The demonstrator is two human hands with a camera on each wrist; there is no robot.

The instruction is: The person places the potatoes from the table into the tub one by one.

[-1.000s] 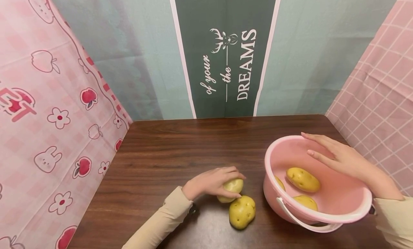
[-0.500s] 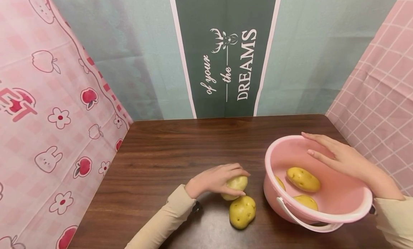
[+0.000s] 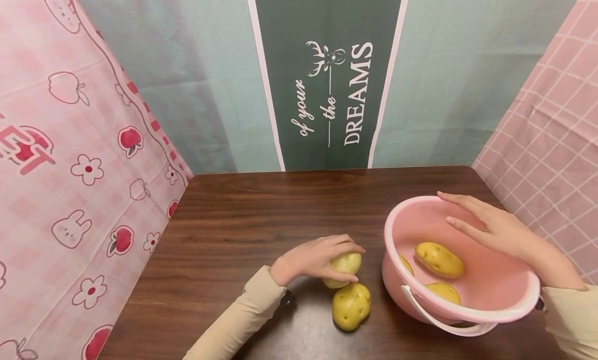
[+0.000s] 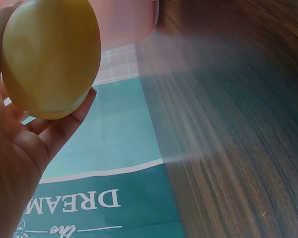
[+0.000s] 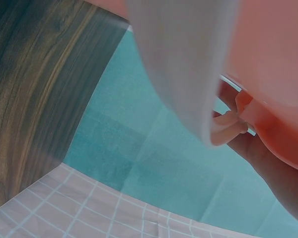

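Head view: gripping a pale potato (image 3: 348,263) with the left hand (image 3: 320,259), right beside a yellower potato (image 3: 351,307) on the brown table (image 3: 271,209); resting the right hand (image 3: 500,233) at the pink bucket (image 3: 396,291), near three potatoes (image 3: 440,260) inside. Left wrist: clasping that first one in bent fingers (image 4: 72,119)! Right wrist: mostly hidden behind pink plastic, impossible to tell whether grasping.

Right hand (image 5: 262,161) beside pink bucket (image 5: 278,49), seemingly touching; fingers mostly hidden.
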